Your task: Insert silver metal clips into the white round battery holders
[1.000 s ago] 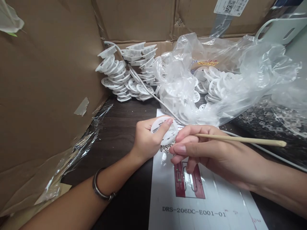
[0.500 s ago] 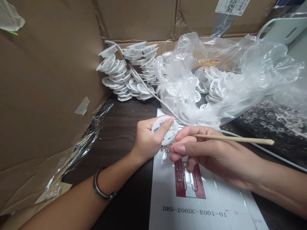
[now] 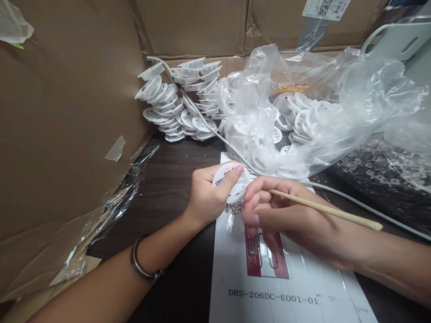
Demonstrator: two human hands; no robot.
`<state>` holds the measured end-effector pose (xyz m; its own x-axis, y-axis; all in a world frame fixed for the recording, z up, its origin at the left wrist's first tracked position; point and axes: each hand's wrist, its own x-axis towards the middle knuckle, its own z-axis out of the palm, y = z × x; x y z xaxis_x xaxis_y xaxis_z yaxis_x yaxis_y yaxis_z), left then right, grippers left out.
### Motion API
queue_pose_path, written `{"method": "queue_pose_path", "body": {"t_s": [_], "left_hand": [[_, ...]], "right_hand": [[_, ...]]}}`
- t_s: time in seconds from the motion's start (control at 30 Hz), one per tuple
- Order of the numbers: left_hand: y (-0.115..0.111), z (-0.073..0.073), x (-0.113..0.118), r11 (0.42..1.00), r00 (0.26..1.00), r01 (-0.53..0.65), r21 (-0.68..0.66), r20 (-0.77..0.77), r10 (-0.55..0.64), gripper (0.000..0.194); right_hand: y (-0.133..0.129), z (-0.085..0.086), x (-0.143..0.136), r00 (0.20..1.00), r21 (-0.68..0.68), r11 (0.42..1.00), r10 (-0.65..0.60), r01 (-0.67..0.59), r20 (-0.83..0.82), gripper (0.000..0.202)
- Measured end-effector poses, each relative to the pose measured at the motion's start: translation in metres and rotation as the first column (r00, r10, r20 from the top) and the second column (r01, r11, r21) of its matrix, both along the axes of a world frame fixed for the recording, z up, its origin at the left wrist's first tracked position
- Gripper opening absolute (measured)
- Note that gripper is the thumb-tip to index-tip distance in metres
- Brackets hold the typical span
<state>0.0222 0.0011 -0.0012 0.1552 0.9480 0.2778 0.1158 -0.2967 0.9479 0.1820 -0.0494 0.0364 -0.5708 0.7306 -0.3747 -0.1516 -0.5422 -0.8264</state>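
My left hand (image 3: 210, 193) grips a round white plastic disc (image 3: 238, 190), the thumb pressed over its face. Small slots and metal bits show on the disc. Close against its right side is my right hand (image 3: 279, 211), fingers curled in, with a thin wooden stick (image 3: 326, 207) held between them. The stick's blunt end points right, and its other end is hidden by the fingers. Whether the fingertips also pinch a small part I cannot make out. Under the disc lies a little heap of small metal parts (image 3: 235, 207) on a printed white sheet (image 3: 242, 309).
Stacks of white discs (image 3: 164, 101) stand at the back left. A clear plastic bag (image 3: 357, 98) holds more discs, and a dark bag of metal pieces (image 3: 387, 179) lies right. A grey cable (image 3: 208, 123) crosses the table. Cardboard walls (image 3: 67, 112) rise left and behind.
My right hand has turned, its fingers curling more, and the stick's blunt end has tipped downward. My left hand and the disc stay in place.
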Motion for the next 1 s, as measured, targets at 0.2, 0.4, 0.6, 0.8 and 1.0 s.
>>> {"method": "queue_pose_path", "body": {"t_s": [0.2, 0.4, 0.6, 0.8, 1.0], "left_hand": [[0.0, 0.0, -0.001, 1.0, 1.0, -0.003, 0.018, -0.009, 0.004, 0.026], [0.0, 0.0, -0.001, 1.0, 1.0, 0.019, -0.008, 0.014, -0.019, 0.023], [0.002, 0.0, -0.001, 0.999, 0.999, -0.037, 0.003, 0.001, 0.037, 0.023], [0.002, 0.0, -0.001, 1.0, 1.0, -0.028, 0.007, 0.006, 0.028, 0.029], [0.002, -0.002, -0.002, 0.997, 0.998, -0.067, 0.025, -0.017, 0.068, 0.021]], "right_hand": [[0.008, 0.001, 0.004, 0.998, 0.115, 0.992, -0.059, 0.057, 0.011, 0.015], [0.022, -0.007, 0.008, 0.967, 0.377, 0.907, -0.24, 0.189, 0.091, 0.016], [0.036, -0.015, 0.008, 0.851, 0.6, 0.743, -0.491, 0.297, 0.186, 0.023], [0.046, -0.035, 0.008, 0.818, 0.677, 0.67, -0.548, 0.304, 0.176, 0.023], [0.032, -0.033, 0.015, 0.836, 0.82, 0.545, -0.521, 0.173, 0.17, 0.015]]}}
